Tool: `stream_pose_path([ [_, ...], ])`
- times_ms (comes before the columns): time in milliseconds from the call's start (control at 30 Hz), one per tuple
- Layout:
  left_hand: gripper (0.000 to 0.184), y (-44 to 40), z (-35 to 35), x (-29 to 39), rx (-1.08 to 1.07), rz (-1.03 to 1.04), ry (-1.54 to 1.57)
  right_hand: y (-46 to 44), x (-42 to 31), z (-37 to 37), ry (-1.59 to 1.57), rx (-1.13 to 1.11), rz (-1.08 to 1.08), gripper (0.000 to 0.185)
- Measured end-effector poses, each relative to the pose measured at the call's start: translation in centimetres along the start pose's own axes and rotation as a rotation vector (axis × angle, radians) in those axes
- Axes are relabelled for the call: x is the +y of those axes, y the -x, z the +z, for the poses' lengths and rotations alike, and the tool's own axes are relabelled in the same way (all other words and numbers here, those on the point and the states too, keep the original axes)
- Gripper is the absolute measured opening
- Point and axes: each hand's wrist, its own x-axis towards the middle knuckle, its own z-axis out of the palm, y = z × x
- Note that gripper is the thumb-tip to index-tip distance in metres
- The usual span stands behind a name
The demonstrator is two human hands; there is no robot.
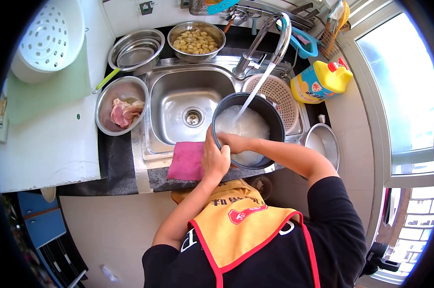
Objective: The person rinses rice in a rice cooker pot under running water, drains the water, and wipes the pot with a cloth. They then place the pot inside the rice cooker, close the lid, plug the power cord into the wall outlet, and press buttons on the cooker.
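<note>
A dark inner pot [278, 132] holds cloudy whitish water [255, 126], and a stream from the tap [283, 41] pours into it. The pot stands at the right side of the sink basin [171, 115]. My left hand [215, 158] is closed on the pot's left rim, with the thumb toward the inside. My right hand [235, 143] reaches over the near rim into the pot, close to its left wall; its fingertips are blurred and partly hidden. Beside my left hand, a pink cloth [186, 162] lies over the counter's front edge.
Left of the sink are a bowl of raw meat [125, 113] and stacked steel bowls with a strainer [136, 53]. Behind it stands a bowl of peeled pale pieces [195, 42] in water. To the right are a beige colander [279, 98], a yellow detergent jug [322, 81] and a steel basin [325, 144].
</note>
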Motion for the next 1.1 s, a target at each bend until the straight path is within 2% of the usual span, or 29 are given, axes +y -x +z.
stream_pose_path([
  [33,0.064,0.0,0.1,-0.2,0.006,0.010,-0.009,-0.5,-0.2,-0.5,-0.001,-0.002,-0.001,0.047],
  [100,0.064,0.2,0.2,-0.3,0.016,0.019,-0.017,-1.3,-0.6,-1.7,0.502,0.019,0.120,0.047],
  [133,0.064,0.1,0.2,-0.3,0.028,0.031,-0.022,-1.1,-0.5,-2.0,0.501,0.019,0.120,0.047],
  [200,0.065,0.1,0.2,-0.4,0.022,0.036,-0.009,0.0,-0.2,-2.7,1.028,0.116,-0.016,0.046],
  [233,0.065,0.1,0.2,-0.4,0.014,0.041,0.005,0.5,-0.9,-2.8,1.150,0.079,0.093,0.046],
  [267,0.065,0.1,0.2,-0.5,0.010,0.040,0.004,1.1,-0.2,-2.9,1.148,0.079,0.096,0.046],
  [300,0.065,0.0,0.3,-0.6,0.010,0.038,0.013,1.8,1.0,-3.0,1.103,0.050,0.204,0.045],
  [367,0.065,0.0,0.2,-0.4,0.006,0.035,0.025,2.9,-1.1,-3.2,1.005,-0.025,0.484,0.046],
  [400,0.065,0.0,0.2,-0.4,0.005,0.035,0.026,3.6,-0.6,-2.7,1.006,-0.025,0.485,0.046],
  [467,0.065,0.0,0.2,-0.4,0.016,0.042,0.015,4.8,0.1,-2.1,1.323,-0.362,0.392,0.044],
  [500,0.065,0.0,0.3,-0.5,0.018,0.041,0.016,5.3,0.3,-1.6,1.324,-0.363,0.391,0.044],
  [567,0.065,0.0,0.5,-0.6,0.054,0.046,-0.026,5.5,-1.5,-1.2,0.861,-0.430,0.491,0.039],
  [600,0.065,0.1,0.5,-0.6,0.055,0.046,-0.025,5.1,-1.5,-1.1,0.863,-0.431,0.491,0.039],
  [667,0.065,0.1,0.4,-0.4,0.047,0.038,-0.029,3.9,-1.1,-0.4,0.316,-0.474,0.329,0.032],
  [700,0.065,0.1,0.2,-0.2,0.049,0.038,-0.028,3.1,-0.3,0.2,0.317,-0.475,0.328,0.032],
  [767,0.065,0.0,-0.3,0.6,-0.030,-0.014,0.021,1.1,1.0,1.3,-0.101,-0.112,0.001,0.032],
  [800,0.065,0.0,-0.4,0.5,-0.027,-0.016,0.019,0.4,1.3,1.3,-0.102,-0.115,-0.001,0.032],
  [867,0.065,0.0,-0.2,0.2,-0.018,-0.005,0.031,-1.1,1.3,0.1,0.264,0.037,0.007,0.035],
  [900,0.065,0.1,0.0,-0.1,-0.018,-0.006,0.029,-1.2,1.2,-0.3,0.263,0.037,0.006,0.035],
  [967,0.065,0.1,0.2,-0.4,0.032,0.056,-0.015,-0.7,0.1,-1.4,0.901,0.101,-0.078,0.041],
  [1000,0.065,0.1,0.2,-0.5,0.030,0.055,-0.014,-0.2,-0.3,-1.6,0.900,0.101,-0.077,0.041],
  [1067,0.065,0.1,0.1,-0.4,0.026,0.048,-0.026,1.2,-0.9,-1.9,1.204,0.112,0.088,0.044],
  [1100,0.065,0.1,0.1,-0.4,0.023,0.047,-0.027,1.8,-1.2,-2.1,1.092,0.008,0.252,0.046],
])
